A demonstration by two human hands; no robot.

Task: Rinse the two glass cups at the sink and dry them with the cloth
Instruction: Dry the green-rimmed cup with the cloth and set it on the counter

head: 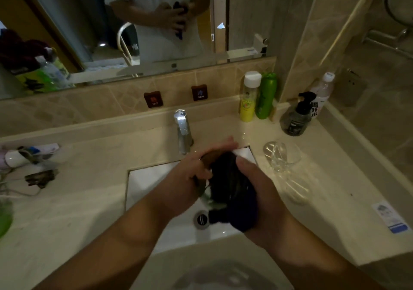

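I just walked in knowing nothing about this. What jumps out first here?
Two hands meet over the sink: the left hand holds a glass cup while the right hand grips a dark cloth against it. A second glass cup stands on the counter to the right, and a chrome tap rises just behind the hands.

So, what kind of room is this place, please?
Most likely a bathroom, perhaps in a hotel: a white sink set in a counter under a wall mirror, a chrome tap, and toiletry bottles in the corner.
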